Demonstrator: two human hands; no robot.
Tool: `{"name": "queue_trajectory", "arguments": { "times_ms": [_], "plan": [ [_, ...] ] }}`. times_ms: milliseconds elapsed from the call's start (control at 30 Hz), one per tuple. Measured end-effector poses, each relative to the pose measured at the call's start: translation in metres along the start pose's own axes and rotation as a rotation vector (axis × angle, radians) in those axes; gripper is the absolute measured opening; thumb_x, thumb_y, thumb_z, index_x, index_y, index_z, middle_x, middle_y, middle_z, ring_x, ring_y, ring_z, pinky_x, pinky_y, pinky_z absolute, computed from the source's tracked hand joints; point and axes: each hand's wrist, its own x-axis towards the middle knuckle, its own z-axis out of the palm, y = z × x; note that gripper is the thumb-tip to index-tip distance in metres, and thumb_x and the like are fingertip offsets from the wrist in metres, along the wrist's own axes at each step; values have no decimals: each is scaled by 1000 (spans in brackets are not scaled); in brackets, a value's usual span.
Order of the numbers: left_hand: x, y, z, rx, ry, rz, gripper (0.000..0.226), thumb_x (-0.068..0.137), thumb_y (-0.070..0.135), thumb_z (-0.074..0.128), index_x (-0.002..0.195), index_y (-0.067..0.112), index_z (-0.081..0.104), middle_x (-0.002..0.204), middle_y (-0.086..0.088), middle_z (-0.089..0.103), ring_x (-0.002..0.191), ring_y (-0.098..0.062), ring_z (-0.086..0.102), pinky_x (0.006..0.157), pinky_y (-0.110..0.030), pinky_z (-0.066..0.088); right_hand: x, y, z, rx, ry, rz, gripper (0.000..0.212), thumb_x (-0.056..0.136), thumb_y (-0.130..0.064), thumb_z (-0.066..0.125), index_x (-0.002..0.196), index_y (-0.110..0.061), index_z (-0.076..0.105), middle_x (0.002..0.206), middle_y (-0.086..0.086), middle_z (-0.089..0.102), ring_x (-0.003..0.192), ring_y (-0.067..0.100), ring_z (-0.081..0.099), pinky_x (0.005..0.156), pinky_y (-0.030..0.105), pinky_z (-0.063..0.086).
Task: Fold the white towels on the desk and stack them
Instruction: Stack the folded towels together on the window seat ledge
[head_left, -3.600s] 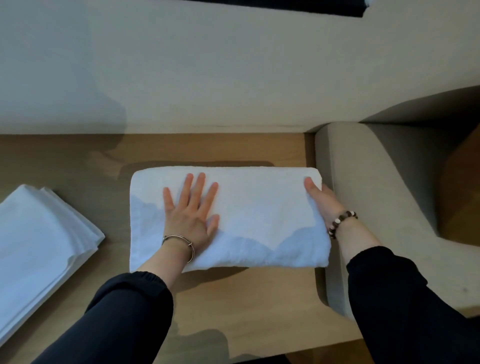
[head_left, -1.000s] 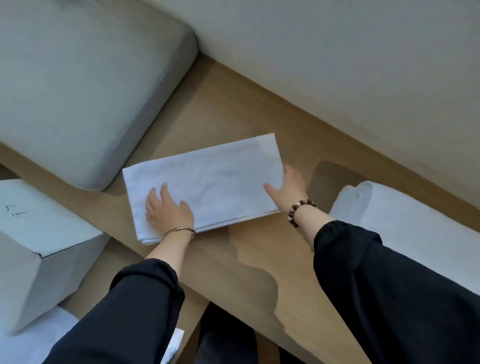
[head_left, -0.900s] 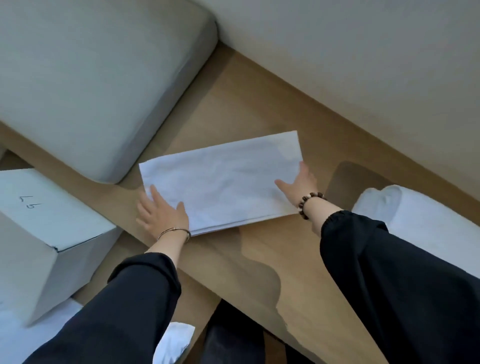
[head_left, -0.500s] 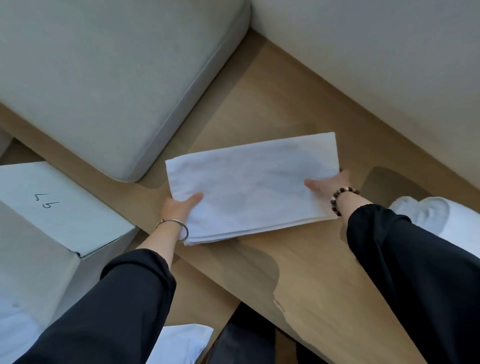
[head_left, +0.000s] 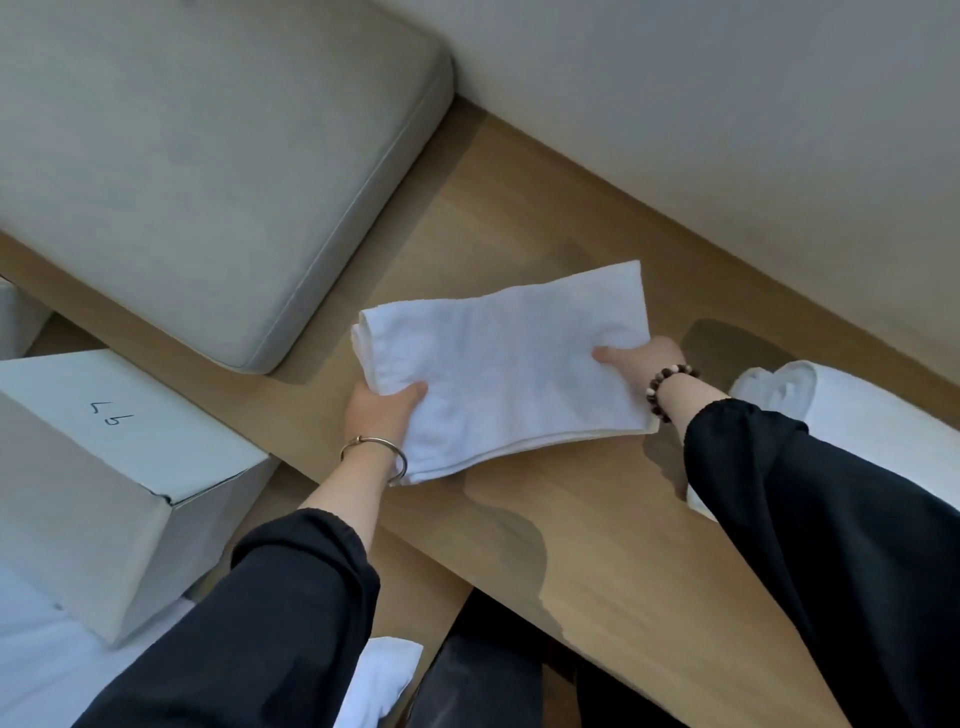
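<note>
A folded stack of thin white towels (head_left: 509, 364) is raised a little off the wooden desk (head_left: 597, 525), sagging in the middle. My left hand (head_left: 382, 408) grips its near left corner, thumb on top and fingers underneath. My right hand (head_left: 641, 356) grips its right edge the same way. A thicker folded white towel (head_left: 852, 415) lies on the desk at the right, partly behind my right sleeve.
A grey seat cushion (head_left: 197, 156) lies at the upper left, close to the towels. A white box (head_left: 104, 457) with handwriting stands at the left. More white cloth (head_left: 387, 670) shows below the desk edge. The wall (head_left: 727, 104) runs along the desk's far side.
I turned from the thick folded towel to the thin stack on the left. Both hands went from resting on it to gripping its ends, and it has come up off the desk.
</note>
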Motion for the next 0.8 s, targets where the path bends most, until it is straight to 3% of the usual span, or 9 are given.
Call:
{"name": "queue_trajectory", "arguments": {
  "times_ms": [133, 300, 433, 567, 667, 733, 800],
  "plan": [
    [-56, 36, 34, 90, 30, 134, 36, 63, 38, 71, 87, 22, 48, 78, 8, 56, 69, -14, 56, 65, -30, 44, -38, -3, -20, -93, 104, -148, 47, 70, -48, 64, 103, -15, 54, 90, 1, 61, 77, 23, 58, 59, 28, 41],
    [-132, 82, 72, 0, 8, 251, 29, 60, 35, 69, 77, 26, 47, 76, 8, 57, 66, -12, 57, 56, -26, 41, -82, 16, -103, 72, 268, -198, 48, 67, -45, 64, 102, -16, 48, 87, -2, 55, 79, 25, 55, 63, 31, 42],
    [-185, 110, 108, -18, -136, 305, 34, 49, 37, 68, 77, 22, 58, 78, 6, 65, 69, -17, 63, 62, -30, 50, -106, 61, -197, 220, 356, -185, 43, 68, -42, 67, 98, -17, 49, 82, -8, 53, 79, 23, 54, 61, 29, 39],
    [-236, 126, 157, 40, -298, 372, 37, 48, 36, 70, 81, 21, 63, 82, 3, 69, 74, -21, 67, 63, -33, 54, -114, 125, -272, 339, 428, -121, 43, 72, -37, 71, 102, -10, 56, 96, 3, 63, 82, 25, 57, 62, 27, 40],
    [-270, 126, 194, 23, -410, 344, 40, 48, 29, 74, 85, 16, 66, 85, -5, 72, 76, -27, 69, 68, -39, 58, -118, 174, -311, 384, 452, -59, 46, 74, -37, 72, 105, -5, 60, 103, 9, 65, 90, 28, 60, 69, 30, 43],
    [-284, 121, 212, -17, -500, 306, 35, 50, 21, 75, 84, 13, 69, 83, -8, 72, 68, -26, 70, 60, -35, 57, -119, 209, -335, 435, 457, -27, 39, 74, -35, 75, 97, -7, 61, 105, 10, 66, 88, 26, 59, 71, 31, 45],
    [-291, 113, 226, -16, -580, 253, 36, 52, 20, 76, 86, 10, 71, 90, -13, 72, 72, -27, 70, 65, -35, 57, -121, 245, -358, 520, 419, 6, 36, 73, -33, 78, 98, -11, 61, 108, 8, 66, 87, 24, 59, 75, 31, 47]
  ]
}}
